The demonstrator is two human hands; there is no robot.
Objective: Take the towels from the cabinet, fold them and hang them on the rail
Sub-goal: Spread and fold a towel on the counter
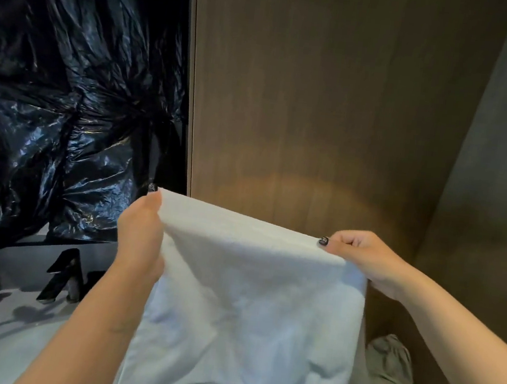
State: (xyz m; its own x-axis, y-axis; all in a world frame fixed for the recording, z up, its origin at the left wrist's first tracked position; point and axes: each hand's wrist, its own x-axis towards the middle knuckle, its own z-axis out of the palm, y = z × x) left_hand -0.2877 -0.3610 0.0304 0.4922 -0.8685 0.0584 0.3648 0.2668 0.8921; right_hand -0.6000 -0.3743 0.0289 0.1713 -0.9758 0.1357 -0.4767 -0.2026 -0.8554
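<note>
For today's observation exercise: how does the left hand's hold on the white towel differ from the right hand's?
The left hand holds its corner of the white towel higher than the right hand holds its corner. The left hand shows its back, hiding most of its fingers; the right hand's curled fingers are visible, with the thumb on top of the edge. Both grip the top edge, holding the towel up.

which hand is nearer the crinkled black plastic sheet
Left. The left hand pinches the white towel right beside the crinkled black plastic sheet; the right hand is further right, before the wooden panel.
</note>
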